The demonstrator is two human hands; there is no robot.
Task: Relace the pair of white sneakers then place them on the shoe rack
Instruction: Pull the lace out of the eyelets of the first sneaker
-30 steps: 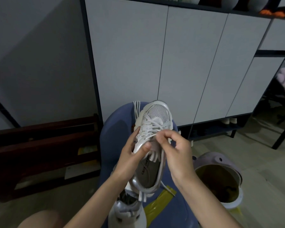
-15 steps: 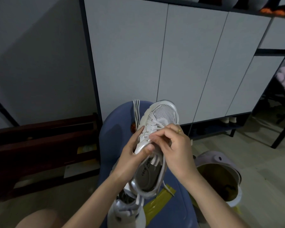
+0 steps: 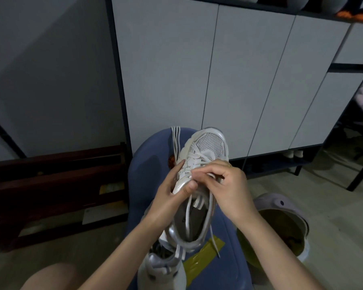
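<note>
A white sneaker (image 3: 205, 147) with a mesh toe is held toe-away over a blue seat (image 3: 151, 164). My left hand (image 3: 172, 197) grips its left side, thumb pressed on the silver collar edge. My right hand (image 3: 224, 187) pinches the white lace at the upper eyelets, its fingers curled over the tongue. A loose lace end (image 3: 188, 216) hangs down into the shoe's opening. The second white sneaker (image 3: 161, 268) lies below on the seat, partly hidden by my left forearm. A spare lace (image 3: 175, 141) lies on the seat beyond the held shoe.
White cabinet doors (image 3: 249, 80) stand behind, with a low open shelf (image 3: 281, 162) beneath them holding shoes. A lilac bin (image 3: 281, 222) sits on the floor at right. Dark wooden furniture (image 3: 57, 181) stands at left. Yellow tape (image 3: 203, 254) lies on the seat.
My right hand has moved slightly left across the tongue, drawing the lace toward the left eyelets. The shoe has tilted a little to the right, and a lace end now hangs inside it.
</note>
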